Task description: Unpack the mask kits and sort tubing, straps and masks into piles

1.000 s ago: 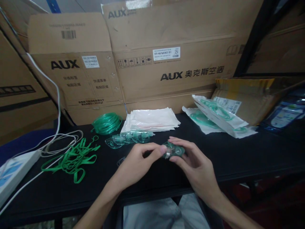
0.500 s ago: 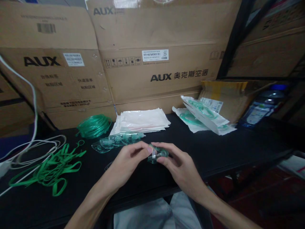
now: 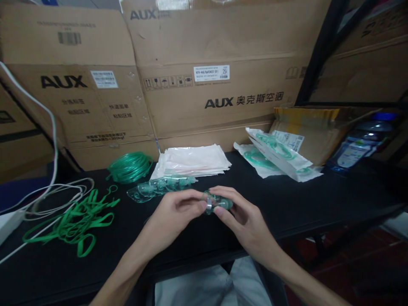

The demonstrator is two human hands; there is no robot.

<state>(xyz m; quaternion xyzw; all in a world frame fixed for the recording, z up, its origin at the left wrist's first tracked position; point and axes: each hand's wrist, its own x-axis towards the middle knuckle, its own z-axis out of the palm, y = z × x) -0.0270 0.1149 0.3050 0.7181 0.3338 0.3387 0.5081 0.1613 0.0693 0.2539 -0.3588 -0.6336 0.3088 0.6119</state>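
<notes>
Between my two hands is a clear green oxygen mask [image 3: 225, 204] with a small silvery metal nose strip. My left hand [image 3: 178, 209] pinches its left side, thumb and fingertips close by the strip. My right hand [image 3: 244, 214] grips the other end, thumb below and fingers over the top. The hands partly cover the mask, just above the black table [image 3: 197, 238]. Behind my left hand lies a row of similar clear green masks [image 3: 162, 186], nested together.
Left of the masks sit a coil of green tubing [image 3: 130, 167], tangled green elastic straps [image 3: 75, 221] and a white cable [image 3: 52, 123]. White pouches [image 3: 194, 160] are stacked behind. To the right are packs with green tubing [image 3: 280, 155], an open carton [image 3: 306, 131] and a blue-capped bottle [image 3: 360, 142]. Large cardboard boxes [image 3: 229, 42] stand behind.
The view has swung slightly left, so the surroundings appear further right. Both hands keep hold of the mask, which is turned a little, its metal strip now more upright.
</notes>
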